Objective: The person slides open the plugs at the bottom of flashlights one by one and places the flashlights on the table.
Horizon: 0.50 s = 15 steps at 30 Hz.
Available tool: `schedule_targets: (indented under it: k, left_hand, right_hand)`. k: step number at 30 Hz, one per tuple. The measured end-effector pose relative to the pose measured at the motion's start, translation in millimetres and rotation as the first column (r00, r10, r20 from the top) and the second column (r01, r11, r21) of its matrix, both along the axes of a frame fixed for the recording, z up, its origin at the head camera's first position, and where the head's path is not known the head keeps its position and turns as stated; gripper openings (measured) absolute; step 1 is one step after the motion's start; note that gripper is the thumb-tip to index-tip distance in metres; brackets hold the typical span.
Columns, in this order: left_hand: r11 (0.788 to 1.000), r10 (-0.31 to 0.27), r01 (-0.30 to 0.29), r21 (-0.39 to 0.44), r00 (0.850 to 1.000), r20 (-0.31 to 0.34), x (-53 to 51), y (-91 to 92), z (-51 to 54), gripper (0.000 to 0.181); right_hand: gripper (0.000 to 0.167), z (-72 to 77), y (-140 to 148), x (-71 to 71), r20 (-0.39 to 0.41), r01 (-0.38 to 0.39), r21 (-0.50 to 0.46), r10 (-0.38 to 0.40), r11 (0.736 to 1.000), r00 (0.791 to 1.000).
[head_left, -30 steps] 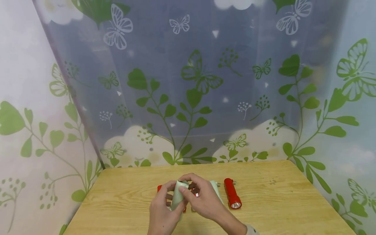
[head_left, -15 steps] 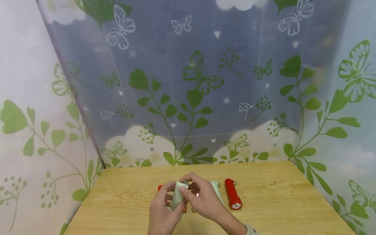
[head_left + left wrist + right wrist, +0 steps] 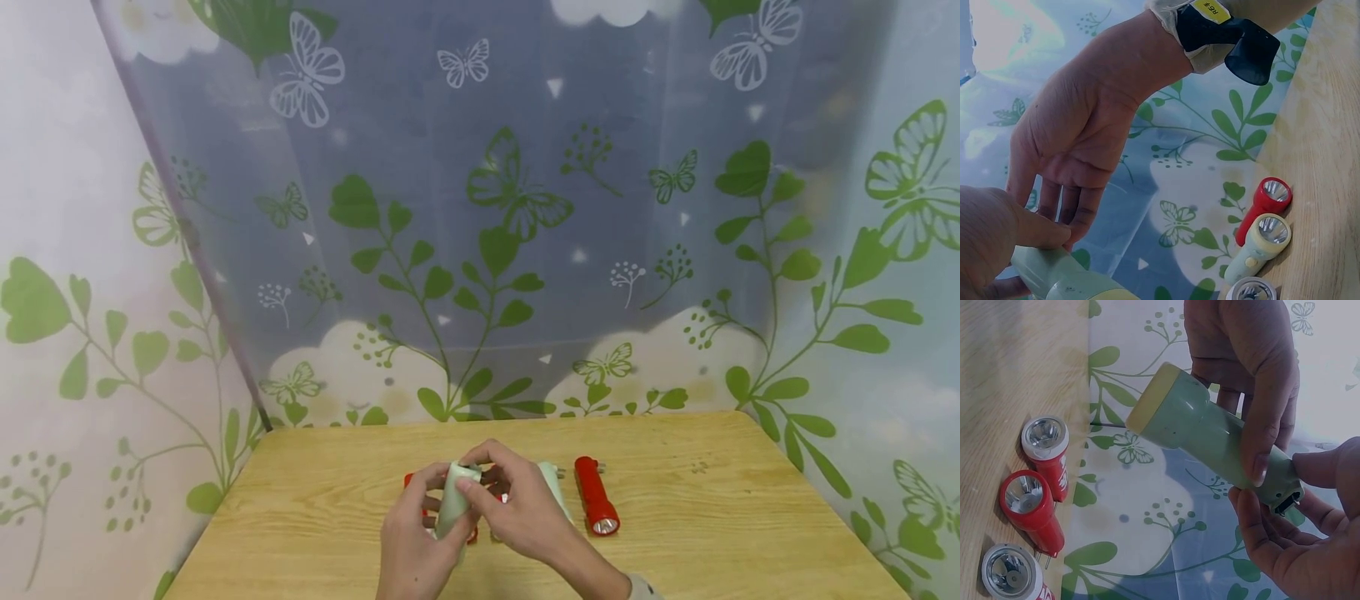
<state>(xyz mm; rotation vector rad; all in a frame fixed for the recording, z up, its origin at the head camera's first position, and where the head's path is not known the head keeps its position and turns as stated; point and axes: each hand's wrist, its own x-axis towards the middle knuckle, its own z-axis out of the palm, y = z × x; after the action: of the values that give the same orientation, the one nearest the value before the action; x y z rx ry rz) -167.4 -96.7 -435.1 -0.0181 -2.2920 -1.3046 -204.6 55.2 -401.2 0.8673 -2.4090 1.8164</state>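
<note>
A pale green flashlight (image 3: 453, 502) with a yellow head rim (image 3: 1155, 397) is held between both hands above the table. My left hand (image 3: 416, 533) grips its body, fingers on one side and thumb on the other. My right hand (image 3: 525, 510) pinches the tail end with thumb and fingers; in the right wrist view these lie beside a dark opening (image 3: 1287, 503) with metal in it. The flashlight tilts, its head pointing down toward the table in the head view. Its lens is out of sight in the right wrist view.
Several flashlights lie on the wooden table (image 3: 697, 500). One red flashlight (image 3: 595, 498) with metal prongs lies right of my hands. A pale green one (image 3: 553, 485) sits partly behind my right hand. Red ones (image 3: 1032, 506) show in the right wrist view. Patterned cloth surrounds the table.
The hands and flashlight stay almost still in their hold. The head view has shifted very slightly.
</note>
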Motion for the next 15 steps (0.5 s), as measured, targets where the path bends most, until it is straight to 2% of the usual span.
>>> schedule_targets:
  k: [6, 15]
  left_hand:
    - [1.0, 0.006, -0.006, -0.009, 1.0, -0.022, -0.4, -1.1, -1.0, 0.052]
    - [1.0, 0.004, -0.004, -0.008, 1.0, -0.019, -1.4, -1.5, -2.3, 0.052]
  right_hand:
    - [0.019, -1.1, -0.6, -1.0, -0.009, -0.001, -0.009, 0.001, 1.0, 1.0]
    - [0.017, -3.3, -1.0, -2.5, -0.008, 0.0, -0.002, 0.0, 1.0, 1.0]
